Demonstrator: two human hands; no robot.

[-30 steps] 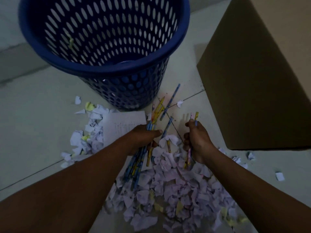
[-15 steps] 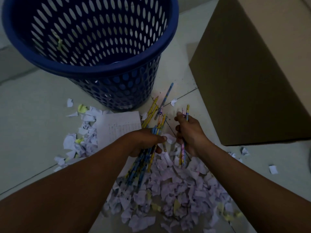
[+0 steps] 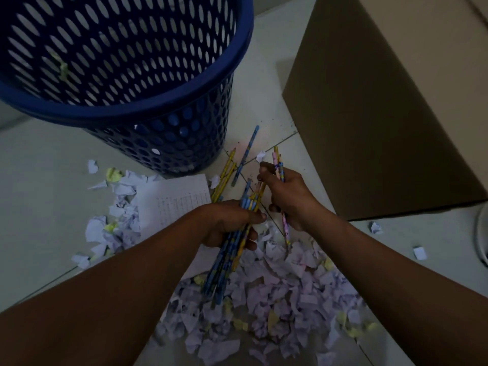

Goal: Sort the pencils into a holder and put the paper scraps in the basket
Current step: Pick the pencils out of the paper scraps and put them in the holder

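Your hands have drawn closer together since a second ago. At the left the blue basket stands just behind a printed sheet. Your left hand is curled round a bundle of pencils. Loose pencils lie on the floor between basket and hands. Your right hand grips a few more pencils. Paper scraps are heaped beneath both wrists. A cardboard box walls off the right; the open floor lies far left.

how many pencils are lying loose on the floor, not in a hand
3 visible: one blue pencil and two yellow pencils just left of it, all beside the basket. More may be hidden.
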